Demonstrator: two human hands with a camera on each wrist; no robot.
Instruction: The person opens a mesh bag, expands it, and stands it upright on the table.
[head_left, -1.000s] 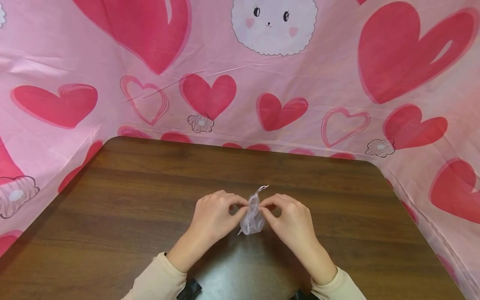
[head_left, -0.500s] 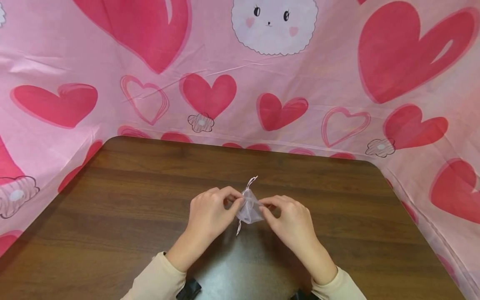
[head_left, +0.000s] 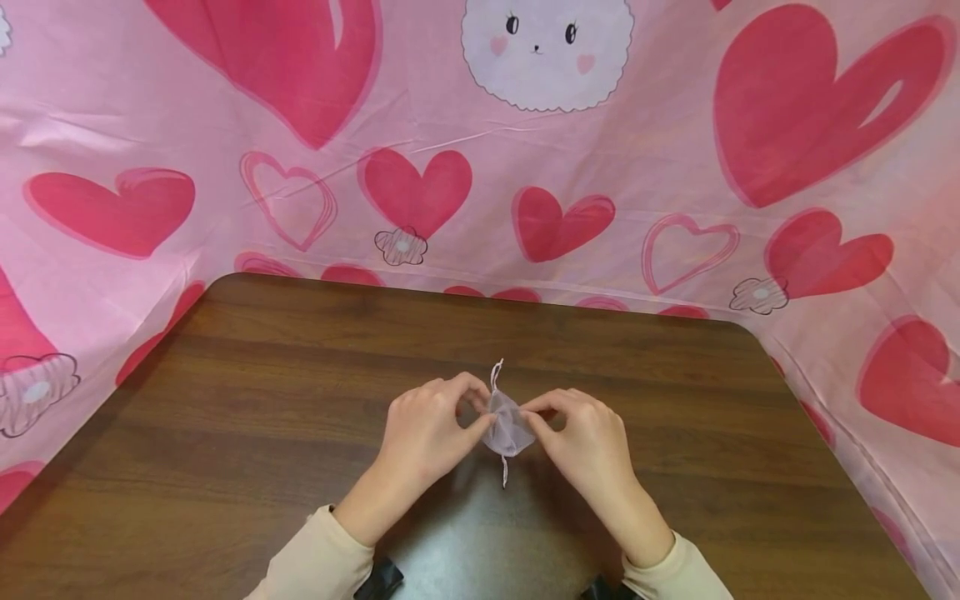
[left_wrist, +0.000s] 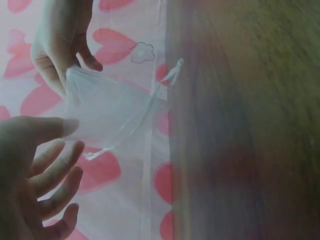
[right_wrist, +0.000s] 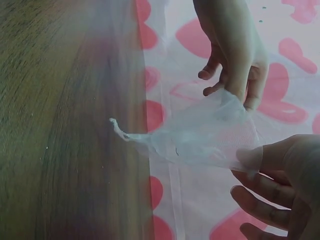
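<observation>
A small sheer white drawstring pouch (head_left: pixel 509 432) is held up between both hands above the brown table. My left hand (head_left: pixel 427 433) pinches one side of its edge between thumb and forefinger. On the opposite side, my right hand (head_left: pixel 587 433) pinches the edge the same way. The left wrist view shows the translucent pouch (left_wrist: pixel 112 107) stretched between the two hands, the other left fingers spread loosely below. A thin white cord (right_wrist: pixel 125 134) sticks out from the pouch in the right wrist view; in the head view, cord ends point away from and toward me.
The dark wood-grain table (head_left: pixel 300 358) has rounded far corners. A pink cloth (head_left: pixel 510 142) printed with red hearts hangs around its back and sides. Black bands (head_left: pixel 378 579) show at the wrists by the cream sleeves (head_left: pixel 322 554).
The pouch has gone from narrow and hanging to spread wider between the fingers. Its cord ends have swung into line front to back. The left hand moved slightly left, then back right.
</observation>
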